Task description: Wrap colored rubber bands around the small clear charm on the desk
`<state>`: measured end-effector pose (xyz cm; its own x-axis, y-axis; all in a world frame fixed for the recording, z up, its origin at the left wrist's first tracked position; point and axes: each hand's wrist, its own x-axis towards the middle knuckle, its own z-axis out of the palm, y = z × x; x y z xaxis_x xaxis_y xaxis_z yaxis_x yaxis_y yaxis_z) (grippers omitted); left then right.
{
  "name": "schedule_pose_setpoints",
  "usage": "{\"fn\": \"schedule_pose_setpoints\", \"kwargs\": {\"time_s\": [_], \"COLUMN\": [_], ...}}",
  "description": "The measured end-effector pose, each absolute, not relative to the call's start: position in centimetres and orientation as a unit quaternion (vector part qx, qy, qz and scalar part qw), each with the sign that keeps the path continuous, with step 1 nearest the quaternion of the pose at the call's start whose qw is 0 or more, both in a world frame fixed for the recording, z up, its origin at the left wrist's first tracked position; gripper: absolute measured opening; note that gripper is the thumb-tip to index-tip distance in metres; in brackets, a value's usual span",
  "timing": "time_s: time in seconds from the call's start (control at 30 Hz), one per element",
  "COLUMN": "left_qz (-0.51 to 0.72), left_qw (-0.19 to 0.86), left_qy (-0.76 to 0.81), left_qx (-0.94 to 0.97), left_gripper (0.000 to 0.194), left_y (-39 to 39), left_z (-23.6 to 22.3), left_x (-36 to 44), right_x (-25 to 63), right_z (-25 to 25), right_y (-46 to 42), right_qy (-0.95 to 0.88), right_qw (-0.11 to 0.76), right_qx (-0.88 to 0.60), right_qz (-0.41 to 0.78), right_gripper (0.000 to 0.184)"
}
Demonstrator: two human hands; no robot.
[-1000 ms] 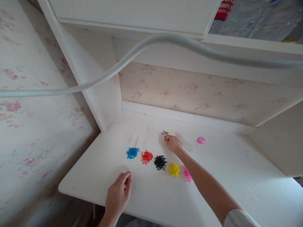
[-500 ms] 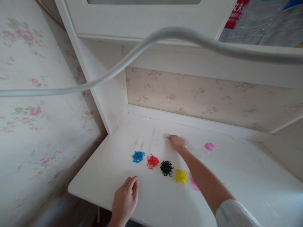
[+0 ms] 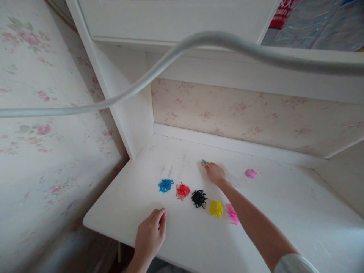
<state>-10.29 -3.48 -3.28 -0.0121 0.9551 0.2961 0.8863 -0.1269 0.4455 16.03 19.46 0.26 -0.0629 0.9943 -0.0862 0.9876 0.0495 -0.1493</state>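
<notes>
My right hand (image 3: 215, 173) reaches to a small mixed heap of coloured rubber bands (image 3: 203, 162), its fingers pinched at the near side of it. Part of that heap is hidden by the hand, and I cannot make out what the fingertips hold. Nearer me, sorted piles run in a slanting row: blue rubber bands (image 3: 165, 185), red rubber bands (image 3: 182, 191), black rubber bands (image 3: 199, 199), yellow rubber bands (image 3: 216, 209) and pink rubber bands (image 3: 232, 214), the last partly behind my right forearm. My left hand (image 3: 150, 234) rests by the front edge, fingers curled closed.
A pink object (image 3: 251, 173) lies at the right on the white table (image 3: 284, 212). A clear, flat plastic piece (image 3: 233, 182) lies beside my right wrist. A pale cable (image 3: 159, 65) crosses the upper view. Wrapped bottles (image 3: 315, 26) occupy the shelf above.
My right hand moved over the mixed heap, covering most of it, then drew back slightly so its colours show again. The left hand stays curled. The whole view shifted somewhat.
</notes>
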Motion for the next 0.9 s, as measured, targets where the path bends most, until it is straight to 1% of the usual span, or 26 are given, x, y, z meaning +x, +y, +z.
{"fn": "schedule_pose_setpoints", "kwargs": {"time_s": [0.13, 0.23, 0.37, 0.5, 0.57, 0.73, 0.9], "left_qz": [0.264, 0.261, 0.253, 0.254, 0.254, 0.263, 0.277], "left_qw": [0.062, 0.061, 0.067, 0.06, 0.057, 0.053, 0.047], "left_qy": [0.66, 0.663, 0.668, 0.664, 0.663, 0.661, 0.653], "left_qx": [0.701, 0.699, 0.697, 0.7, 0.702, 0.701, 0.704], "left_gripper": [0.025, 0.024, 0.024, 0.024, 0.024, 0.023, 0.021], "left_y": [-3.6, -3.6, -3.6, -3.6, -3.7, -3.7, -3.7], "left_z": [-3.1, -3.0, -2.8, -2.5, -2.4, -2.6, -3.1], "left_x": [-10.2, -10.2, -10.1, -10.0, -10.0, -9.9, -10.0], "right_x": [15.9, 14.8, 12.0, 9.4, 8.7, 8.3, 7.8], "right_z": [1.0, 1.9, 3.1, 4.1, 4.5, 5.0, 5.3], "right_y": [19.4, 19.0, 16.9, 14.0, 13.1, 13.0, 14.8], "right_qy": [-0.723, -0.747, -0.808, -0.876, -0.894, -0.911, -0.944], "right_qw": [0.033, 0.045, 0.044, 0.017, -0.005, -0.065, -0.12], "right_qx": [-0.683, -0.652, -0.563, -0.44, -0.411, -0.392, -0.308], "right_qz": [0.099, 0.118, 0.171, 0.197, 0.177, 0.104, 0.022], "right_gripper": [0.042, 0.042, 0.034, 0.028, 0.028, 0.028, 0.026]}}
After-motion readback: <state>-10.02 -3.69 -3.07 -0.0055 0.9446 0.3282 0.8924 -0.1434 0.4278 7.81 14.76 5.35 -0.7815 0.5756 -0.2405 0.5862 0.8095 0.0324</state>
